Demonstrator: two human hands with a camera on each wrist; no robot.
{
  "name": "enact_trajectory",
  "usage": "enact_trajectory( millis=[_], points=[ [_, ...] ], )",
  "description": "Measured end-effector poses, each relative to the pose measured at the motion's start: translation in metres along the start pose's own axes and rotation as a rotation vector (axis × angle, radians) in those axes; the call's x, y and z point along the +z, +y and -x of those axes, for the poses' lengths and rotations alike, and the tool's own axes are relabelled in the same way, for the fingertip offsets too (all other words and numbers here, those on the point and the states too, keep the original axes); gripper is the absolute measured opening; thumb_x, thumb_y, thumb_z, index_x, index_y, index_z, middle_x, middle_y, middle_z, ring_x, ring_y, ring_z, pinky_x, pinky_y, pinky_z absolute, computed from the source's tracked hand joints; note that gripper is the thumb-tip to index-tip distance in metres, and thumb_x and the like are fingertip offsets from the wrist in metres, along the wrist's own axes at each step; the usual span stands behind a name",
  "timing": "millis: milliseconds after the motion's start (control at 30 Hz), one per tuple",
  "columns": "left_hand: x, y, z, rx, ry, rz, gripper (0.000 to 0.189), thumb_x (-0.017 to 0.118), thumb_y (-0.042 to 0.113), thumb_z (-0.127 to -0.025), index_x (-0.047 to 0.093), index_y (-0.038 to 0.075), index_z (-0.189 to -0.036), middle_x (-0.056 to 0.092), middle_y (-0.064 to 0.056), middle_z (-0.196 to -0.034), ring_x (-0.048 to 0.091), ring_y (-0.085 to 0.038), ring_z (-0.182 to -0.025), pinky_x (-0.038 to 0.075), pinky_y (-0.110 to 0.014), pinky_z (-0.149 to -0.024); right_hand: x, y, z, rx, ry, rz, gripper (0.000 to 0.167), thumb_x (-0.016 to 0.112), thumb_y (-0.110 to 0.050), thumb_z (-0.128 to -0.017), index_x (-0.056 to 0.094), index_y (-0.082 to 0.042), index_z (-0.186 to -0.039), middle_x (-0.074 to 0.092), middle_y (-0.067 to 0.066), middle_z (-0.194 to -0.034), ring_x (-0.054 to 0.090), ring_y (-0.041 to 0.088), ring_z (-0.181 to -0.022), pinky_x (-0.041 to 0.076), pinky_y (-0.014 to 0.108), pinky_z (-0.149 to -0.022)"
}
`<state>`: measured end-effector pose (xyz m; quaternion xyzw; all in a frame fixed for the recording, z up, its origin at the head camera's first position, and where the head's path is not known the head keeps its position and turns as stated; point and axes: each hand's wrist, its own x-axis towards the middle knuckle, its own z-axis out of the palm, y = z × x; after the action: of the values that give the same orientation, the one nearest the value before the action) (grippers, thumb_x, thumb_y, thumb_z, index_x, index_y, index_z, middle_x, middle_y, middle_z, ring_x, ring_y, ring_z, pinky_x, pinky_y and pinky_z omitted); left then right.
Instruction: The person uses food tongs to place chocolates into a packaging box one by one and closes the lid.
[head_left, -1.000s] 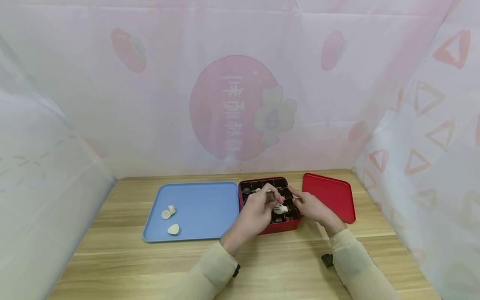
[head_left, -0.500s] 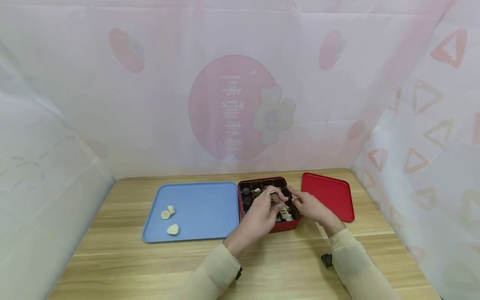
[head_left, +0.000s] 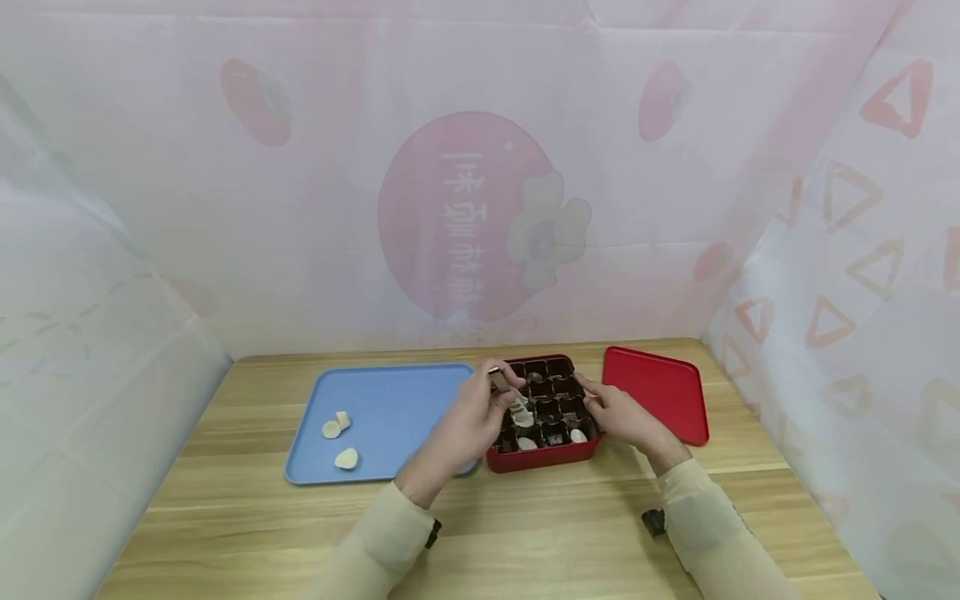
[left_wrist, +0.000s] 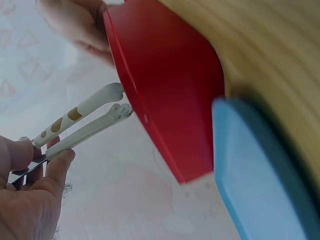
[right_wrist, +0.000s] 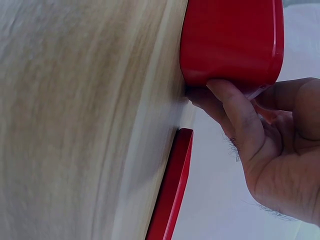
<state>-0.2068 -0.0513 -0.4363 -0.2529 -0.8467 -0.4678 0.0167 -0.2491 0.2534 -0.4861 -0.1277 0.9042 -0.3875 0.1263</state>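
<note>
My left hand (head_left: 468, 417) pinches a pair of tongs (left_wrist: 82, 120) with white, paw-shaped tips, one arm spotted brown. Their tips stand over the left part of the red box (head_left: 551, 455), with nothing visible between them. Dark compartments fill the box. A white oval piece (head_left: 578, 436) lies in its near right compartment, and another white piece (head_left: 527, 444) is at the near left. Some other compartments hold dark pieces. My right hand (head_left: 622, 412) grips the box's right side, fingers (right_wrist: 240, 112) against the outer wall and thumb up by the rim.
Left of the box lies a blue tray (head_left: 405, 417) carrying several pale pieces (head_left: 347, 458) on its left part. A red lid (head_left: 660, 396) rests on the wooden table (head_left: 570, 517) to the right. A printed curtain (head_left: 322, 208) hangs behind.
My left hand has moved left with the tongs, from the box's near right part to its left side. A white piece now shows in the near right compartment. My right hand stays put.
</note>
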Motion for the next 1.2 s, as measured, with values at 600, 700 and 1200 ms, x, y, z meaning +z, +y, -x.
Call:
enact_trajectory(
  millis=[600,700,1200],
  points=[
    [-0.074,-0.035,0.016,-0.085,0.207,-0.061,0.018,0.069,0.008,-0.118,0.06,0.003,-0.133,0.073,-0.016,-0.129,0.077,-0.037,-0.134,0.072,-0.041,-0.113,0.002,0.002,0.0,0.021,0.001,-0.018,0.062,0.049,-0.008,-0.123,0.034,-0.004,-0.183,0.056,0.005,-0.091,0.031,0.008,-0.056,0.033,0.021,-0.051],
    [-0.084,-0.039,0.019,-0.079,0.257,-0.1,0.019,0.072,0.008,-0.117,0.062,0.003,-0.132,0.074,-0.016,-0.126,0.078,-0.04,-0.131,0.073,-0.045,-0.11,0.002,0.003,0.0,0.023,0.0,-0.014,0.062,0.049,-0.009,-0.123,0.033,-0.004,-0.183,0.054,0.004,-0.088,0.031,0.008,-0.056,0.033,0.021,-0.051],
    [-0.128,-0.059,0.038,-0.09,0.488,-0.32,0.015,0.078,0.008,-0.114,0.066,0.001,-0.12,0.077,-0.021,-0.116,0.083,-0.048,-0.118,0.077,-0.058,-0.093,0.003,0.0,0.003,-0.02,0.037,0.021,0.061,0.052,-0.008,-0.121,0.037,0.0,-0.18,0.074,0.031,-0.133,0.033,0.005,-0.052,0.035,0.022,-0.05]
  ],
)
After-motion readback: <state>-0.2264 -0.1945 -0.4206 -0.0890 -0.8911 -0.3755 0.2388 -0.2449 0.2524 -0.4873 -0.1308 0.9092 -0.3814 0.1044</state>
